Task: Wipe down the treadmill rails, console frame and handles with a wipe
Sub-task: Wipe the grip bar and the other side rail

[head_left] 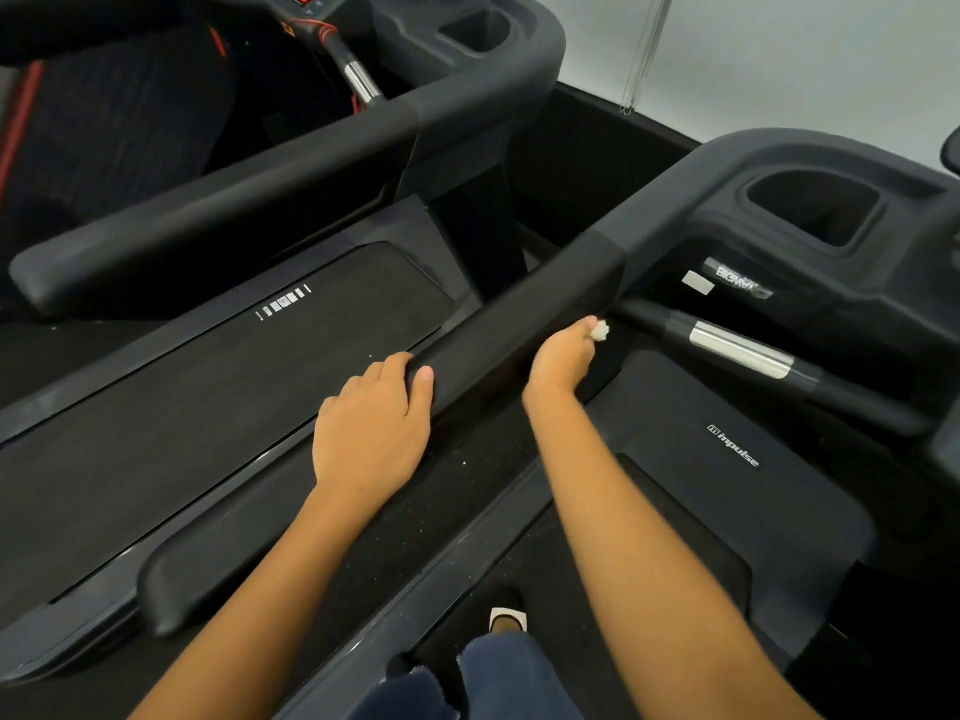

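The side handrail (498, 324) is a long dark padded bar. Its long axis runs diagonally, from the rounded free end at lower left up and to the right, where it joins the console frame (727, 168) beside a cup holder (815, 205).

The left hand (371, 426) rests palm-down on the rail's left flank near mid-length, fingers curled over the far side and thumb laid on top, gripping the bar. The left forearm extends from the bottom edge, roughly parallel to the rail.

The right hand (563, 358) is placed further up, against the rail's right underside, closed around a small white wipe (601, 331); only a tuft of it shows past the fingertips. The right forearm runs up from the lower right.

A chrome-banded grip handle (743, 350) lies just right of the wipe.
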